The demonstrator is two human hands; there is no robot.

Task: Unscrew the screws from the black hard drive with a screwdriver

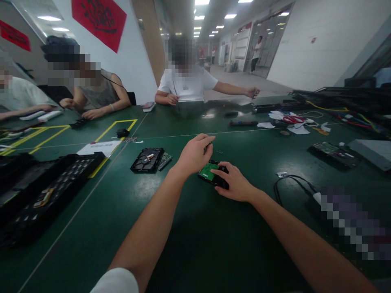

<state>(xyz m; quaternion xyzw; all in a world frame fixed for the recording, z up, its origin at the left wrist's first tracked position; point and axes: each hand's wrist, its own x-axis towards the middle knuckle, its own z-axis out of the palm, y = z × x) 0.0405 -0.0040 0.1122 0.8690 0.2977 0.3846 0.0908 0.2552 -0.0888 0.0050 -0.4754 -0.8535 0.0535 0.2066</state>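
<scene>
A hard drive (208,174) lies on the green table in front of me with its green circuit board facing up. My right hand (234,183) grips its right side, fingers over the top and thumb along the near edge. Just above the drive's far left corner is my left hand (195,154), its thumb and fingers pinched together; whatever is between them is too small and dark to name. To the left sit a black drive casing (148,160) and a loose circuit board (165,161) beside it.
Long black trays (58,183) fill the left side. On the right are another drive (332,154), a grey box (372,152) and a black cable (276,189). A screwdriver (243,123) and paper scraps lie farther back. Several people sit across the table.
</scene>
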